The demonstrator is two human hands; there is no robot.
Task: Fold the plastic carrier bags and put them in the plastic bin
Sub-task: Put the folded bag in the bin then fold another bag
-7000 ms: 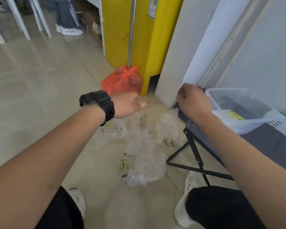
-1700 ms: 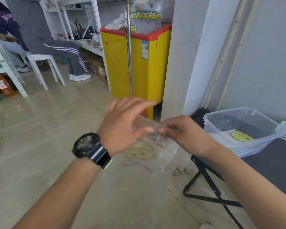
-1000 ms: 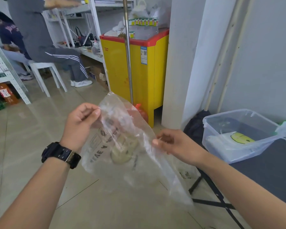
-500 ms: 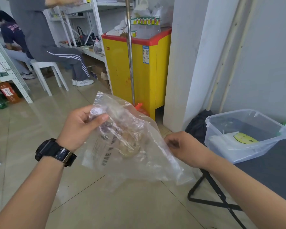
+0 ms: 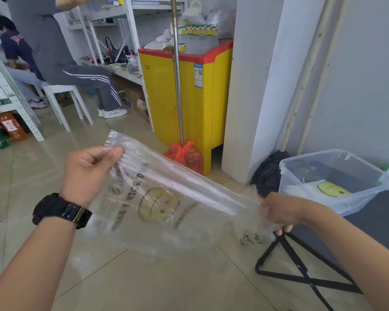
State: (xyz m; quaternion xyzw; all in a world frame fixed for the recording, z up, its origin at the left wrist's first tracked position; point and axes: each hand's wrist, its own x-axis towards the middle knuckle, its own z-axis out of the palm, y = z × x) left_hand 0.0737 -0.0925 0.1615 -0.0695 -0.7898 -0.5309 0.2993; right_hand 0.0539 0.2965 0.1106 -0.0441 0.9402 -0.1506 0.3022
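A clear plastic carrier bag (image 5: 166, 198) with a yellow smiley face and dark lettering is stretched flat in the air between my hands. My left hand (image 5: 90, 173), with a black watch at the wrist, pinches its upper left end. My right hand (image 5: 281, 212) is closed on its lower right end. To the right, the clear plastic bin (image 5: 301, 173) stands on a dark folding table (image 5: 380, 223). Inside the bin lies a folded bag with a yellow smiley face (image 5: 330, 189).
A yellow chest freezer (image 5: 189, 95) stands ahead with a metal pole (image 5: 177, 75) and a red bag (image 5: 186, 153) in front. A white pillar (image 5: 256, 86) and a black bag (image 5: 267, 171) sit beside the bin. Two persons sit by white shelving at far left.
My hands have moved apart and pulled the crumpled bag out into a flat, taut sheet. My right hand has moved right, toward the bin.
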